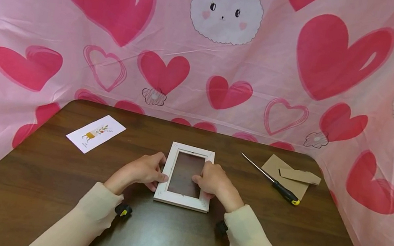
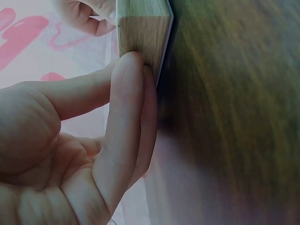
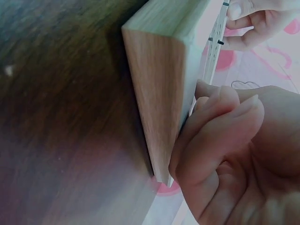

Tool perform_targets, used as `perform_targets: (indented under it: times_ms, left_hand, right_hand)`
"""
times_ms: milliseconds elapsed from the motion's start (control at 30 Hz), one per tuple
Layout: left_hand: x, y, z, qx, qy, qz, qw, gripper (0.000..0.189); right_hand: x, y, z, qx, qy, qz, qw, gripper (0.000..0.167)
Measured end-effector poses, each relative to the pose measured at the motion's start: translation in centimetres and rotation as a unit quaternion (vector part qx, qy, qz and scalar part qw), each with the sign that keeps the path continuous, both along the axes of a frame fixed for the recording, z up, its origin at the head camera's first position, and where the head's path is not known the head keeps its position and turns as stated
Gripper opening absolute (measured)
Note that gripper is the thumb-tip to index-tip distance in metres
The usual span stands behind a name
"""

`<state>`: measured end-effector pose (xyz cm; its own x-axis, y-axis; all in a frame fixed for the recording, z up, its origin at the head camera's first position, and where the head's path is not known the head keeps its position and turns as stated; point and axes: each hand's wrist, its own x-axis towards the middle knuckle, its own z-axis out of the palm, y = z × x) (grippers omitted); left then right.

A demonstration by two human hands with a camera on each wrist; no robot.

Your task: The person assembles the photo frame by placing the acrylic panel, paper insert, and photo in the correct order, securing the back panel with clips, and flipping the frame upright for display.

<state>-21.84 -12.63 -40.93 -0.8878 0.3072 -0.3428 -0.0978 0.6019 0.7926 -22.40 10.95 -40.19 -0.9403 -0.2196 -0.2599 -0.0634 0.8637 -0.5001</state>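
A white picture frame point(image 1: 181, 200) lies on the brown table in the head view, its opening see-through to a dark surface. My left hand point(image 1: 148, 169) grips its left rail, thumb on top and fingers against the outer edge. On the opposite rail my right hand point(image 1: 215, 181) holds on, with the thumb reaching into the opening and the other fingers curled. The left wrist view shows fingertips point(image 2: 127, 65) at the frame's wood-coloured edge point(image 2: 145, 35). In the right wrist view, curled fingers point(image 3: 211, 136) are right beside the wooden side point(image 3: 157, 84); their tips are partly hidden.
A screwdriver point(image 1: 286, 193) with a black and yellow handle lies at the right, partly over a brown backing board point(image 1: 273, 164) with a stand strip point(image 1: 300, 176). At the back left is a white printed card point(image 1: 96, 133). Pink heart-patterned cloth point(image 1: 200, 47) surrounds the table.
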Motion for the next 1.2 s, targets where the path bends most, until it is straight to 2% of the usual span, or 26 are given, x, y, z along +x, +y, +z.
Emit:
perform_targets:
  times_ms: [333, 567, 767, 900, 967, 1033, 1133, 1200]
  left_hand:
    - [0.1, -0.1, 0.1, -0.001, -0.001, 0.003, 1.0000, 0.047]
    - [0.2, -0.1, 0.2, 0.000, -0.002, 0.006, 1.0000, 0.046]
    - [0.1, -0.8, 0.4, -0.010, 0.004, -0.003, 0.9999, 0.045]
    - [-0.8, -2.5, 1.0, -0.042, 0.042, -0.015, 0.9981, 0.042]
    - [-1.8, -3.8, 1.4, -0.078, 0.087, -0.022, 0.9929, 0.040]
    - [-3.0, -5.6, 1.8, -0.119, 0.138, -0.022, 0.9829, 0.039]
    - [-4.6, -8.7, 2.4, -0.193, 0.211, -0.004, 0.9584, 0.042]
    - [-5.3, -10.8, 2.7, -0.233, 0.231, 0.018, 0.9443, 0.048]
  right_hand:
    - [0.1, 0.5, -0.1, -0.031, 0.008, 0.009, 0.9995, 0.028]
    - [0.0, 1.9, -0.3, -0.080, 0.007, 0.036, 0.9961, 0.023]
    - [-0.3, 3.3, -0.7, -0.093, 0.017, 0.008, 0.9955, 0.032]
    - [-0.3, 3.7, -1.2, -0.113, -0.011, -0.007, 0.9935, 0.037]
    - [-0.3, 3.9, -1.4, -0.127, -0.027, -0.015, 0.9915, 0.037]
    - [-0.3, 4.0, -1.5, -0.137, -0.039, -0.023, 0.9896, 0.035]
    - [-0.2, 4.2, -1.5, -0.145, -0.053, -0.031, 0.9875, 0.032]
    - [-0.2, 4.3, -1.5, -0.145, -0.057, -0.030, 0.9873, 0.032]
